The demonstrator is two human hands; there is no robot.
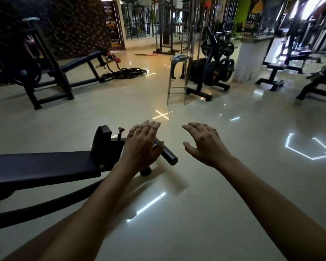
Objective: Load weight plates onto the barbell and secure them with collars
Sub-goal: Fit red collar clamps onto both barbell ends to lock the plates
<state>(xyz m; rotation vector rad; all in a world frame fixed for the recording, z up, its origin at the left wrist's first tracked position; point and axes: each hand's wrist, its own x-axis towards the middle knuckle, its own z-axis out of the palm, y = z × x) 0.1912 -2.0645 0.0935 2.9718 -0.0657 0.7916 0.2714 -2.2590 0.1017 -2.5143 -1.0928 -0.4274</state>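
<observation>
Both hands out in front, palms down, fingers spread wide, holding nothing. Left hand (142, 146) sits over the end of the near bench (43, 167), in front of its black roller pad (167, 154); can't tell if it touches the pad. Right hand (205, 146) is just right of that bench end, apart from it, w/ bare glossy floor (196, 213) under it. Weight plates (212, 69) are well beyond the bench, hung on a black plate rack (201, 91) further back & to the right. A metal stool (177, 80) stands just left of that rack, between it & the bench. Far behind the bench, to the left, an incline bench (79, 62) w/ a coiled battle rope (129, 72) on the floor beside it. Barbell & collars: can't pick them out.
</observation>
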